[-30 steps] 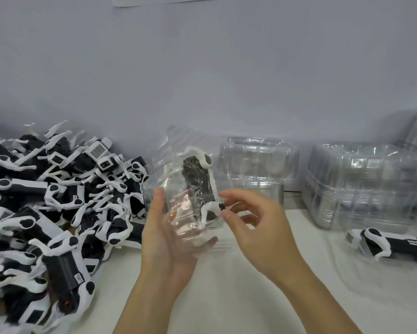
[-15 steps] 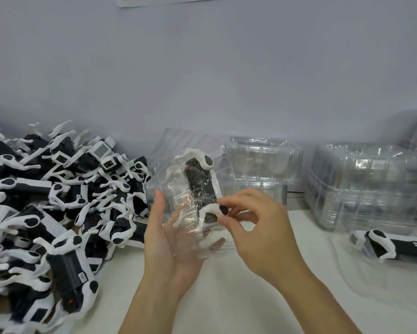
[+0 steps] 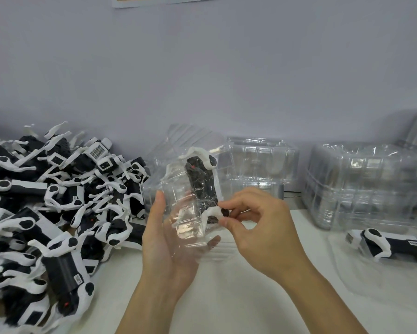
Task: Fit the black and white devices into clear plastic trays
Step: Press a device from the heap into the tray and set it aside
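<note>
Black oblong device with white curved end clips (image 3: 201, 182) sits upright inside a clear moulded plastic tray (image 3: 188, 201), lifted off the worktop. Heap of same black-white devices (image 3: 53, 203) at left edge; clear tray stacks (image 3: 361, 184) along back edge.

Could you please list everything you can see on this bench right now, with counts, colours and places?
Held tray: one, clear, mid-air at centre.
Held device: one, black and white, in that tray.
Device pile: too many to count, black and white, left.
Tray stacks: at least two, clear, against the wall.
Packed device: one, black and white, in a clear tray, far right.
Table: one, white.
Paper: one, wall, top edge.
Left hand: cradles the held tray.
Right hand: pinches the held device's lower white end.
</note>
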`<state>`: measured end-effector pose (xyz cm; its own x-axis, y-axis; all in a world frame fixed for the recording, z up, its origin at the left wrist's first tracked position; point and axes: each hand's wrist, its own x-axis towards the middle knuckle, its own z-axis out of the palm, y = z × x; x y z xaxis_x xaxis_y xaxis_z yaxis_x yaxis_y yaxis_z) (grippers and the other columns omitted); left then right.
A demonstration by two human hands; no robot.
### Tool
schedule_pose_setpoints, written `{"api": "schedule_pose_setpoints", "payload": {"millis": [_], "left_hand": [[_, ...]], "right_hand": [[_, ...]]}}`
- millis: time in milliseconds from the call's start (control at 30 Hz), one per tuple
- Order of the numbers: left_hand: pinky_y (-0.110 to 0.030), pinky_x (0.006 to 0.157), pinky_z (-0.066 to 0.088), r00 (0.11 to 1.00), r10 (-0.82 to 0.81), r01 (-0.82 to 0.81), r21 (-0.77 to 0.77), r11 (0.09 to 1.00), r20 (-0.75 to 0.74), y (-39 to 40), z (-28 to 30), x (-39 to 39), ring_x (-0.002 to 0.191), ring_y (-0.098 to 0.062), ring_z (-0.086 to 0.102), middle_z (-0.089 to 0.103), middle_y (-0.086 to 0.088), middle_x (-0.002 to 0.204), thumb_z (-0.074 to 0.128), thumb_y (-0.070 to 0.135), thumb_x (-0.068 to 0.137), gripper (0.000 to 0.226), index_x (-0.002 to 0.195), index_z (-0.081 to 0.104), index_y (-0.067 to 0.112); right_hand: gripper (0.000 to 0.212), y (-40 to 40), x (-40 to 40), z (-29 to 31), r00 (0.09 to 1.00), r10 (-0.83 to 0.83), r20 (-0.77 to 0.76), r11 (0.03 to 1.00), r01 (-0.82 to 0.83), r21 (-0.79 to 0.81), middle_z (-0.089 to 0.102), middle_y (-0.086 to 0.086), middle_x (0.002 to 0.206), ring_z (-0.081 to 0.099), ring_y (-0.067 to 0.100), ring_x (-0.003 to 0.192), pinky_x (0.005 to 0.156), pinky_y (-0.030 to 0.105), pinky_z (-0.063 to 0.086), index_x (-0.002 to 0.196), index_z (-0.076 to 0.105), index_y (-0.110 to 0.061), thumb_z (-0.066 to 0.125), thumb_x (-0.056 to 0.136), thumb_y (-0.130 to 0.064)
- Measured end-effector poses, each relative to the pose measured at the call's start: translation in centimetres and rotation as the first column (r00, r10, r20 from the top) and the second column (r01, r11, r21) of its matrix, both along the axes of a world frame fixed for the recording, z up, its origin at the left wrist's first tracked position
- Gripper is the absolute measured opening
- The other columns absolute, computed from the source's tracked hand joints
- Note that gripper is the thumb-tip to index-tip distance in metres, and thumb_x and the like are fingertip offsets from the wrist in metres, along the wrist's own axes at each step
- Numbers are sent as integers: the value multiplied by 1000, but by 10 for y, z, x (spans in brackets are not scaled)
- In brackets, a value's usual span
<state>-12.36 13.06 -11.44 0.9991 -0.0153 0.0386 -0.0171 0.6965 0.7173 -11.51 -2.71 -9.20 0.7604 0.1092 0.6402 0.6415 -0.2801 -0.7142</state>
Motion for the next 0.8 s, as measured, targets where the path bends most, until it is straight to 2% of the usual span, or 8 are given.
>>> {"api": "schedule_pose_setpoints", "payload": {"millis": [167, 200, 267, 367, 467, 567, 667, 800], "left_hand": [[-58, 99, 44, 996, 90, -85, 135, 987, -28, -4, 4, -3, 109, -41, 67, 69, -21, 122, 74, 71, 61, 83, 122, 70, 14], [-54, 94, 46, 996, 90, -86, 173, 981, -18, -5, 5, -4, 105, -40, 69, 70, -20, 119, 74, 72, 59, 83, 120, 72, 16], [-47, 85, 48, 999, 52, -52, 208, 977, 5, -9, 8, -6, 97, -36, 72, 72, -17, 116, 71, 70, 64, 72, 116, 75, 20], [-44, 77, 57, 1000, 18, -15, 210, 978, -12, -11, 8, -6, 99, -35, 72, 72, -15, 117, 71, 67, 65, 69, 115, 75, 19], [-50, 89, 56, 1000, -13, 18, 214, 977, -22, -14, 8, -6, 109, -34, 69, 69, -12, 125, 74, 67, 60, 71, 114, 76, 21], [-61, 107, 41, 999, -26, 32, 220, 975, -27, -15, 6, -5, 119, -37, 64, 68, -9, 128, 85, 69, 48, 82, 114, 76, 21], [-63, 110, 38, 999, -42, 45, 207, 977, -19, -14, 4, -6, 119, -36, 63, 68, -7, 129, 85, 69, 47, 84, 115, 76, 22], [-61, 107, 43, 998, -46, 51, 177, 983, -31, -14, 6, -7, 119, -35, 64, 66, -7, 132, 85, 66, 51, 83, 119, 74, 19]], "right_hand": [[13, -9, 3, -2, 999, 23, -35, 999, -24, -38, 67, -11, 79, 67, 13, 75, 68, 21, 55, 80, 75, -20, 75, 80, -8], [9, -12, 3, -2, 999, 19, -36, 998, -21, -51, 68, -10, 76, 66, 14, 75, 68, 25, 55, 76, 74, -20, 70, 83, -15], [18, -15, 4, -1, 999, -28, -18, 998, 27, -52, 69, -8, 71, 66, 14, 72, 67, 31, 53, 70, 72, -19, 62, 85, -24], [14, -16, 4, 4, 989, -141, 39, 988, 138, 63, 69, -13, 71, 66, 8, 68, 63, 21, 53, 76, 69, -30, 67, 89, -27], [22, -14, 4, 9, 982, -179, 66, 965, 162, 208, 68, -15, 79, 67, 8, 74, 64, 14, 51, 99, 64, -39, 74, 89, -22], [31, -12, 4, 10, 977, -181, 109, 967, 157, 200, 68, -17, 82, 68, 9, 77, 69, 14, 53, 109, 67, -41, 75, 88, -20], [32, -12, 5, 11, 976, -182, 116, 969, 158, 189, 68, -18, 81, 68, 9, 77, 71, 16, 54, 106, 68, -44, 76, 87, -19], [33, -12, 5, 11, 977, -171, 128, 971, 145, 187, 68, -17, 82, 69, 9, 77, 71, 14, 53, 107, 69, -43, 76, 87, -19]]}}
